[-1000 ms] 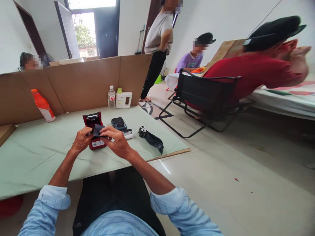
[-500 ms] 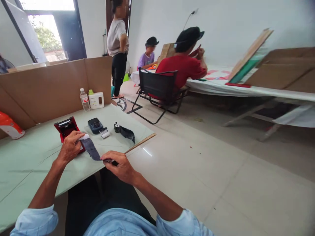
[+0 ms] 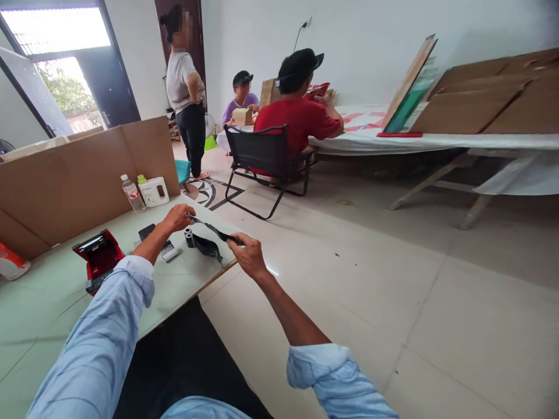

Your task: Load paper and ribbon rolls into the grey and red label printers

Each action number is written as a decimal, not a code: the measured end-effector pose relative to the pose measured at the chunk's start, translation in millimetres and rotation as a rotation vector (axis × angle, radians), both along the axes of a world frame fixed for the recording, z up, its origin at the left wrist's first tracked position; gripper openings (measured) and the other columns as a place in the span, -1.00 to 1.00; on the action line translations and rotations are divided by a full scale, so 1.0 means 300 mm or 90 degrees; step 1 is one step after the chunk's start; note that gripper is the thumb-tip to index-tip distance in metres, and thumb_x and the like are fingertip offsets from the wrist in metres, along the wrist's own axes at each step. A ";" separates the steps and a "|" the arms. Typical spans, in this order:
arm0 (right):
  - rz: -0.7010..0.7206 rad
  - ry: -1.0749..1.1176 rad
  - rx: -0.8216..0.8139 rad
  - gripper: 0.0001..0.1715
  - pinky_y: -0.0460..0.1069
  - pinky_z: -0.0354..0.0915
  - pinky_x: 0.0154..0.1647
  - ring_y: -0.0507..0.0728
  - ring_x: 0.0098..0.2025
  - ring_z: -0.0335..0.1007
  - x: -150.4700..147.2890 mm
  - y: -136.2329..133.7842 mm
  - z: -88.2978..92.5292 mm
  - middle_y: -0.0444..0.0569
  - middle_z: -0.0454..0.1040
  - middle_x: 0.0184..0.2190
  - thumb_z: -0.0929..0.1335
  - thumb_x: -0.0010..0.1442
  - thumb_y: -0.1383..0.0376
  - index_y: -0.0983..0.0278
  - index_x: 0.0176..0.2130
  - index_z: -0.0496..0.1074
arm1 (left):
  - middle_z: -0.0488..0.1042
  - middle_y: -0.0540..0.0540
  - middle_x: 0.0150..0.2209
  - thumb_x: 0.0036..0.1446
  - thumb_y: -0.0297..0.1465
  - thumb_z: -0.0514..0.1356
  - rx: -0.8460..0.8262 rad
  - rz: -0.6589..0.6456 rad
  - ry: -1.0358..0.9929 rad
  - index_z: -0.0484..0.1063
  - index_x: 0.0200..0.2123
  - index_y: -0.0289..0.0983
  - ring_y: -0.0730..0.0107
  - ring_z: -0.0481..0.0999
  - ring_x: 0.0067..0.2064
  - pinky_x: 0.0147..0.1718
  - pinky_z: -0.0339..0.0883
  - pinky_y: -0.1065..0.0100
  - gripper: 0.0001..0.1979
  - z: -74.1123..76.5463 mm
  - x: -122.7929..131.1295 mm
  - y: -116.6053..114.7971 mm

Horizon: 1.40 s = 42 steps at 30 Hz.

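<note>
A dark strip of ribbon (image 3: 212,228) is stretched above the table's right corner. My left hand (image 3: 178,219) is closed on its far end, and my right hand (image 3: 248,255) pinches the near end. Just below the strip, small rolls with a loose dark tail (image 3: 207,247) rest on the tabletop. To their left lie a white roll with a small grey part (image 3: 169,251) and a dark device (image 3: 147,231), partly hidden by my left forearm. Further left, a red box-like device (image 3: 102,256) stands with its lid up, its front partly behind my sleeve.
The pale green table (image 3: 39,326) has a cardboard screen (image 3: 78,183) along its back. Near it stand a clear bottle (image 3: 133,195), a white jug (image 3: 154,193) and an orange-and-white container (image 3: 11,262). Beyond, a person in red (image 3: 283,125) sits on a folding chair (image 3: 257,152); two other people are further back.
Both hands have moved right and further from me with the ribbon, which now spans the table's corner. My left arm reaches out past the red device. The camera view has shifted slightly right.
</note>
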State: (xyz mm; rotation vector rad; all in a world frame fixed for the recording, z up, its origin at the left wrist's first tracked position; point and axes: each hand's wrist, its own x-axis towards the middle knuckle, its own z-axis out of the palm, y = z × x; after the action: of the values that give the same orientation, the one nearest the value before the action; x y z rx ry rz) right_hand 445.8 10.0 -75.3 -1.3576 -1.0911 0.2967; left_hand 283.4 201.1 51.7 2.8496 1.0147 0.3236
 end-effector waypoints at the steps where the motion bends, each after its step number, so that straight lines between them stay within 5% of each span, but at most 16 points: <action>1: -0.004 -0.003 -0.009 -0.70 0.14 0.45 -0.07 0.26 -0.21 0.58 0.015 0.012 -0.018 0.05 0.68 -0.29 0.34 0.16 0.14 0.24 -0.29 0.61 | 0.70 -0.18 -0.16 0.04 -0.54 0.26 -0.012 0.000 0.018 0.73 -0.19 -0.23 0.10 0.61 -0.04 0.02 0.43 0.24 -0.70 -0.020 0.028 0.018; 5: 0.032 -0.032 -0.045 -0.74 0.07 0.41 -0.17 0.21 -0.30 0.54 0.025 0.026 -0.081 -0.01 0.63 -0.40 0.33 0.16 0.18 0.22 -0.38 0.58 | 0.67 -0.10 -0.28 0.14 -0.36 0.37 -0.077 -0.019 0.100 0.66 -0.28 -0.24 0.23 0.62 -0.15 -0.06 0.47 0.26 -0.91 -0.091 0.073 0.063; 9: 0.071 -0.058 -0.066 -0.69 0.07 0.42 -0.13 0.21 -0.25 0.54 0.003 0.007 -0.113 0.00 0.62 -0.37 0.33 0.28 0.13 0.21 -0.33 0.61 | 0.69 -0.11 -0.23 0.20 -0.26 0.31 -0.138 -0.045 0.162 0.66 -0.22 -0.25 0.28 0.63 -0.20 -0.13 0.47 0.33 -0.80 -0.111 0.054 0.086; 16: 0.123 -0.141 -0.087 -0.40 0.17 0.41 0.14 0.30 0.09 0.56 -0.041 0.004 -0.094 0.12 0.63 0.06 0.53 0.18 0.09 0.20 0.16 0.53 | 0.60 -0.23 0.15 -0.20 -0.32 0.41 -0.173 -0.043 0.232 0.56 0.19 -0.23 0.12 0.64 -0.04 -0.17 0.47 0.38 -0.24 -0.080 0.020 0.088; 21: 0.124 -0.195 -0.108 -0.76 0.12 0.40 0.04 0.25 -0.08 0.60 -0.088 0.026 -0.090 0.08 0.70 -0.11 0.41 0.27 0.32 0.21 -0.07 0.63 | 0.51 -0.21 0.15 -0.23 -0.44 0.39 -0.137 -0.073 0.247 0.60 0.06 -0.24 0.16 0.59 0.01 -0.03 0.46 0.36 -0.35 -0.102 0.005 0.031; 27: 0.137 -0.212 -0.113 -0.77 0.00 0.33 -0.20 0.18 -0.27 0.55 -0.117 0.020 -0.091 0.00 0.68 -0.31 0.34 0.28 0.32 0.20 -0.26 0.63 | 0.51 -0.14 0.09 -0.20 -0.53 0.38 -0.108 -0.078 0.249 0.60 0.01 -0.23 0.18 0.59 0.02 0.05 0.44 0.36 -0.41 -0.102 -0.032 -0.029; 35: 0.104 -0.207 -0.119 -0.76 -0.02 0.33 -0.17 0.17 -0.22 0.55 -0.121 0.009 -0.109 0.00 0.68 -0.25 0.37 0.23 0.27 0.20 -0.16 0.64 | 0.31 -0.32 0.25 0.13 -0.47 0.29 0.009 0.106 0.200 0.35 0.24 -0.20 -0.08 0.51 0.19 0.11 0.43 0.06 -0.41 -0.121 -0.115 -0.182; 42: 0.108 -0.215 -0.134 -0.74 0.00 0.34 -0.17 0.17 -0.26 0.53 -0.139 0.004 -0.108 -0.01 0.66 -0.27 0.38 0.24 0.21 0.22 -0.13 0.63 | 0.55 -0.30 0.07 0.28 -0.50 0.16 -0.003 0.208 0.188 0.27 0.22 -0.21 -0.04 0.56 0.15 0.06 0.40 0.12 -0.55 -0.169 -0.110 -0.264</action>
State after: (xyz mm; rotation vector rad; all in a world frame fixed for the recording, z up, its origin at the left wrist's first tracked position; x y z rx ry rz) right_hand 404.1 11.1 -107.6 -1.5404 -1.4945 0.3198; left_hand 250.3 121.7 1.0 2.7747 1.5369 -0.0824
